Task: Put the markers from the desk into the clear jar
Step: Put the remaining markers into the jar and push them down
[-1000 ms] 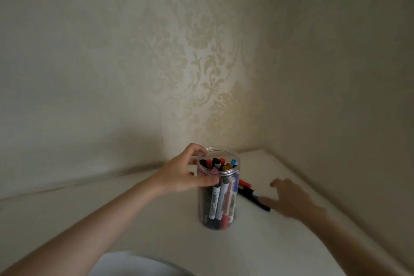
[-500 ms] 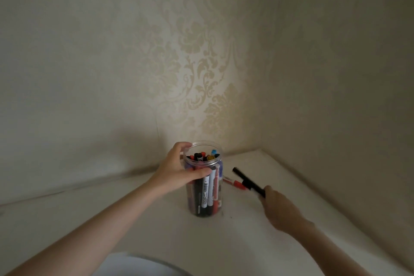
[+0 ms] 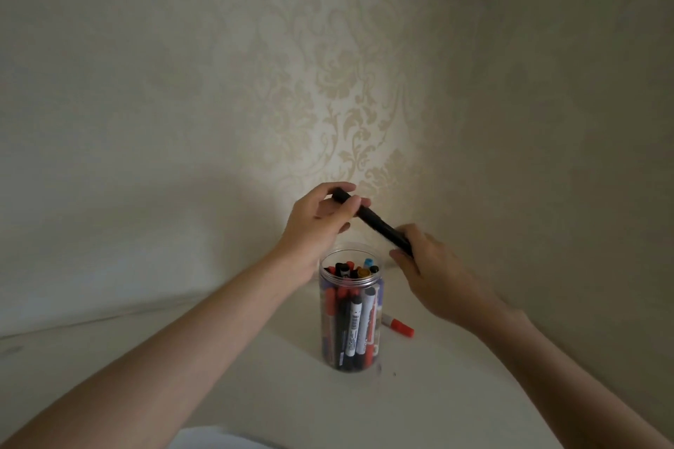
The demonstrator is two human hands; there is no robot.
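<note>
A clear jar [image 3: 350,350] stands upright on the white desk [image 3: 419,405], packed with several red, black and blue markers standing on end. Above its open mouth a black marker [image 3: 375,222] is held slanted between both hands. My left hand [image 3: 321,222] pinches its upper left end, and my right hand [image 3: 430,266] grips its lower right end. A red-capped marker [image 3: 399,326] lies on the desk just right of the jar, partly hidden behind it.
The desk fits into a corner between two wallpapered walls [image 3: 328,84], with the right wall close to my right arm. A pale rounded object [image 3: 219,439] shows at the bottom edge.
My right hand picked the black marker off the desk and raised it over the jar. My left hand let go of the jar's side and took the marker's other end.
</note>
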